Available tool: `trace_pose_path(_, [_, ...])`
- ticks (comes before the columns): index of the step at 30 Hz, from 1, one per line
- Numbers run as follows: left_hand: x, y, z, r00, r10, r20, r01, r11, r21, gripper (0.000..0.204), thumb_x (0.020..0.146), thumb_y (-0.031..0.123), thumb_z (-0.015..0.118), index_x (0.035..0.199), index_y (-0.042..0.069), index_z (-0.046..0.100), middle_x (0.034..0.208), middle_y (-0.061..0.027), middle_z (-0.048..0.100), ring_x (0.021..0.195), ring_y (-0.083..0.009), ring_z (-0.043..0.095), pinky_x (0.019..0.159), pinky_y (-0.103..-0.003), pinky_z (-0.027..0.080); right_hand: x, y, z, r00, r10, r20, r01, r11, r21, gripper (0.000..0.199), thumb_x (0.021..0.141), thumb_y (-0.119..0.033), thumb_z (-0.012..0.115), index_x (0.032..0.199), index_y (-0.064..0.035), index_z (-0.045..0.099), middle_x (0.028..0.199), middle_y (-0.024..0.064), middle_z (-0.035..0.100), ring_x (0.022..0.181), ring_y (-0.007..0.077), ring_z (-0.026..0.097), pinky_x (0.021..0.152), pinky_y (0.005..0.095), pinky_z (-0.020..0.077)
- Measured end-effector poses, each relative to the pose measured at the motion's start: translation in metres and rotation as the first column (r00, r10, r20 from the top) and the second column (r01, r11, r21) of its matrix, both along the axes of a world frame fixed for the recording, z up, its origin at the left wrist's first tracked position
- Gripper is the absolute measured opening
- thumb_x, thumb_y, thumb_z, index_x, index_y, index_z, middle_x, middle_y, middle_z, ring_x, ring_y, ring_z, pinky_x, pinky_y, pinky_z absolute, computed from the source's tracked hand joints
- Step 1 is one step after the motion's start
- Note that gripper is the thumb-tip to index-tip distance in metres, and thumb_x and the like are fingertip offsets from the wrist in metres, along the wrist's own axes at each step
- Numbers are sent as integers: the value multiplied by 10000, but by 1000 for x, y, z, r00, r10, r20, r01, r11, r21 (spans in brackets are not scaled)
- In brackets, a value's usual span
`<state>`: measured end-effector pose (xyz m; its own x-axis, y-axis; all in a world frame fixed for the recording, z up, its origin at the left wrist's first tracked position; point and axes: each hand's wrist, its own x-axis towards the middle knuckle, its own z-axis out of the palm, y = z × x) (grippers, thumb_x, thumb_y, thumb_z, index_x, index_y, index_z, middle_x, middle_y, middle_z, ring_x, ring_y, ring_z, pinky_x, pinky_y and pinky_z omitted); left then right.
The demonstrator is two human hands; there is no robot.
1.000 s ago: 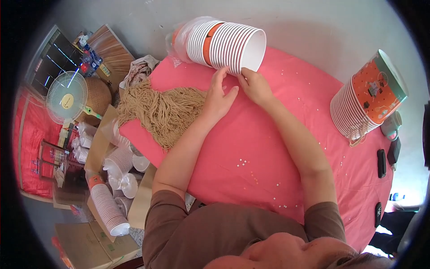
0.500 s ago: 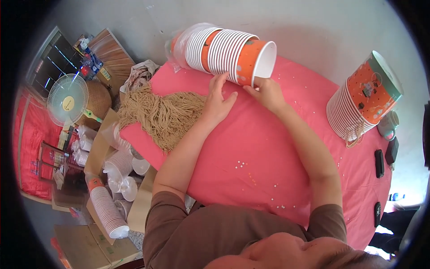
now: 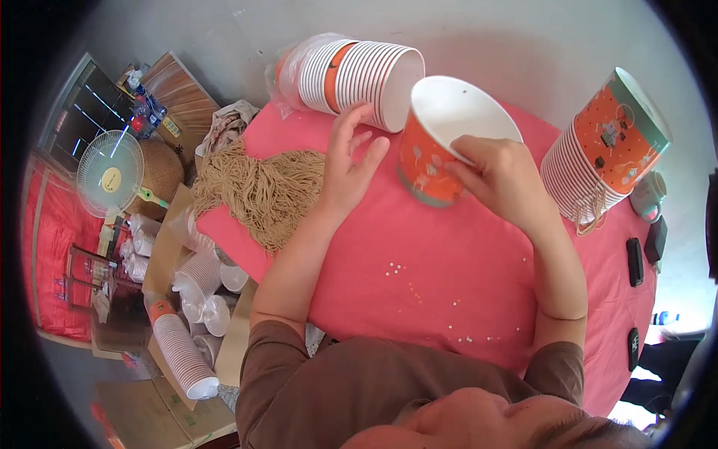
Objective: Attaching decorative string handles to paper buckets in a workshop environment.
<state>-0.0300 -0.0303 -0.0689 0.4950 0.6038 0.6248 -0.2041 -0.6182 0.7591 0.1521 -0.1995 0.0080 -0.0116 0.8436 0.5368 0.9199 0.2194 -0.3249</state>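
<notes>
My right hand (image 3: 497, 179) pinches the rim of an orange paper bucket (image 3: 430, 165) with a white inside. The bucket is tilted, its mouth facing up and away, above the pink-covered table. My left hand (image 3: 350, 161) has its fingers apart and holds nothing; it is just in front of a lying stack of nested paper buckets (image 3: 366, 75). That stack has white rims and an orange band, and clear plastic (image 3: 288, 82) wraps its left end. A bundle of tan cords (image 3: 262, 194) lies left of my left forearm.
At the right stands another bucket stack (image 3: 598, 157) with cord loops (image 3: 592, 213) hanging off it. Beyond it are a mug (image 3: 649, 196) and dark small objects (image 3: 634, 262). Small white dots (image 3: 394, 268) dot the pink cloth (image 3: 374, 314). An open carton (image 3: 168, 247) of wrapped buckets and a fan (image 3: 111, 176) stand left.
My right hand has pulled the end bucket off the lying stack and brought it right and nearer. My left hand has shifted slightly left, away from the bucket.
</notes>
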Motion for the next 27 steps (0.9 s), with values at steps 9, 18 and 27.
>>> trace_pose_path(9, [4,-17,10,964,-261,-52,242,941,-239,433,1045,203,443,1431,12,395,1354,-95,516,1295,-173,443,1084,-317,350,-20,-12,-3,956,294,-13,-292,941,-170,157,759,-107,721,850,-31,620,755,130,645,724,340,646,625,436,489])
trace_pose_path(18, [3,-15,5,969,-243,-46,227,949,-219,450,1034,207,469,1424,-11,414,1367,-116,526,1277,-177,477,1080,-319,362,14,-28,15,944,328,-35,-309,843,-440,318,698,-29,729,1003,-10,638,928,134,665,896,340,645,750,407,511])
trace_pose_path(27, [3,-11,4,968,-249,-29,238,949,-205,455,1039,223,464,1420,-24,436,1384,-127,523,1290,-182,471,1089,-317,355,8,-20,18,920,352,-174,-392,795,-464,203,734,-1,689,933,13,646,890,137,665,834,314,659,724,378,521])
